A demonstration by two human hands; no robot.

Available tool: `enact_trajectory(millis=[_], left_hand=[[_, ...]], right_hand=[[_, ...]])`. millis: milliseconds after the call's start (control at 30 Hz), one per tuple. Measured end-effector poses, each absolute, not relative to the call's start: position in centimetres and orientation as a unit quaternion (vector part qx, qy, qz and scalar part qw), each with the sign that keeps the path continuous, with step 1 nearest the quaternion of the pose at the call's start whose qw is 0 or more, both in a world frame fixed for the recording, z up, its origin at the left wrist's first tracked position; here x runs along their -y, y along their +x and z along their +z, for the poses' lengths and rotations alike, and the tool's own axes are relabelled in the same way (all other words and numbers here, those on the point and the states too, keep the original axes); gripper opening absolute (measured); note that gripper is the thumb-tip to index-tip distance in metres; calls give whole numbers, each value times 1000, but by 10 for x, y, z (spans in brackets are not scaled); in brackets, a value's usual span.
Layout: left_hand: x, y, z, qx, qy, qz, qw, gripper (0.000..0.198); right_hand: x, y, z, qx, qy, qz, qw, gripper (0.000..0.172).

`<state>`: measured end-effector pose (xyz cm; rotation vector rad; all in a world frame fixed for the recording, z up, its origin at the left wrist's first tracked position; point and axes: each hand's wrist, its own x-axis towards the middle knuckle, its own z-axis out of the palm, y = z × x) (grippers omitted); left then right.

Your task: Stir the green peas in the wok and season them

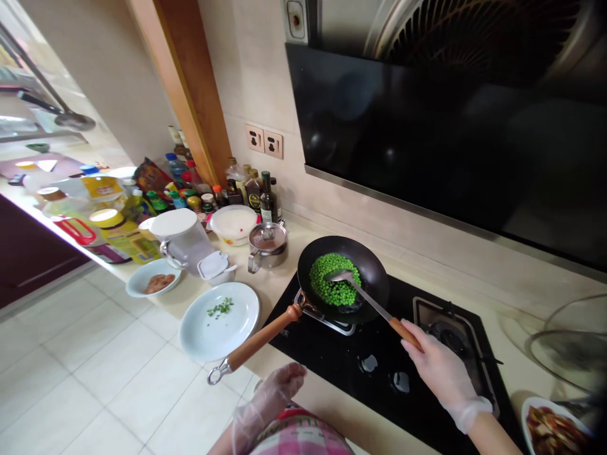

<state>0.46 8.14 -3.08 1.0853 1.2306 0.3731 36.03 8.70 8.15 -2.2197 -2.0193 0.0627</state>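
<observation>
Head view:
Spatula (365, 297): one, right hand (439, 366) fingers wrapped round its wooden grip; blade in peas (332, 287), long axis running up-left.
Wok (344, 278): one, on hob (379, 373); handle points down-left.
Left hand (275, 395): gloved, fingers loosely curled, holding nothing.
Plates: two white, on table (284, 278).

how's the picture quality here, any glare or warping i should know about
Head view: daylight from the upper left washes out the far counter; wide-lens warping bends the counter and tilts the wall; the glossy black hood panel shows soft reflections; the peas and the right hand are sharp and evenly lit.
</observation>
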Motion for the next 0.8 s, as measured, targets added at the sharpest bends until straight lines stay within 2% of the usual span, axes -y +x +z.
enact_trajectory(millis=[167,400,567,800], left_hand=[[-79,8,-30,-556,479,146,663,43],[-86,15,-42,-523,503,158,670,49],[-82,12,-49,-532,505,141,665,44],[-79,8,-42,-542,514,153,647,39]], right_hand=[[-93,357,80,697,-715,-23,44,40],[-36,417,100,704,-698,-117,54,42],[-21,435,105,708,-702,-60,50,41],[-86,381,90,668,-741,14,68,40]])
